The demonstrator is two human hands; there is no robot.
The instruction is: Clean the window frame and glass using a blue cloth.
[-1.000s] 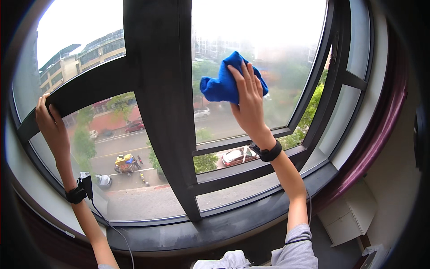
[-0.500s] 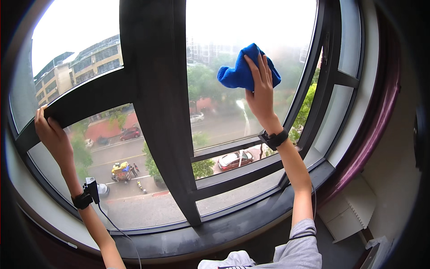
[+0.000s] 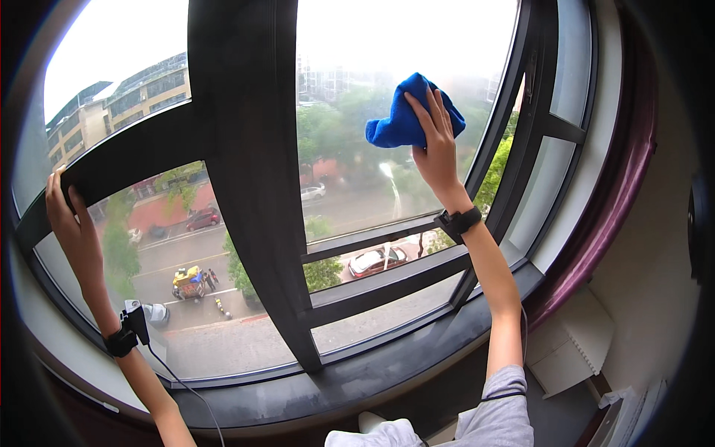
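My right hand (image 3: 439, 160) is raised with its fingers stretched over a bunched blue cloth (image 3: 402, 119), pressing it flat against the window pane (image 3: 346, 179). Part of the cloth sticks out to the left of the fingers, and the palm side is hidden. Hazy streaks show on the glass around it. At the far left, my left hand (image 3: 76, 231) holds the dark crossbar (image 3: 141, 153) of the window frame, fingers over its upper edge and thumb on its face. Both wrists wear black straps; the left one carries a small device (image 3: 134, 324) with a cable.
A thick dark post (image 3: 253, 134) divides the window between my hands. Below runs a dark sill (image 3: 350, 384). On the right are a narrow side window (image 3: 540, 194) and a purple curtain (image 3: 607, 223). Through the glass lies a street with trees and parked cars (image 3: 377, 259).
The view has turned slightly, so the window sits further left. My right hand and the cloth have slid a little rightward across the pane. My left hand stays on the crossbar.
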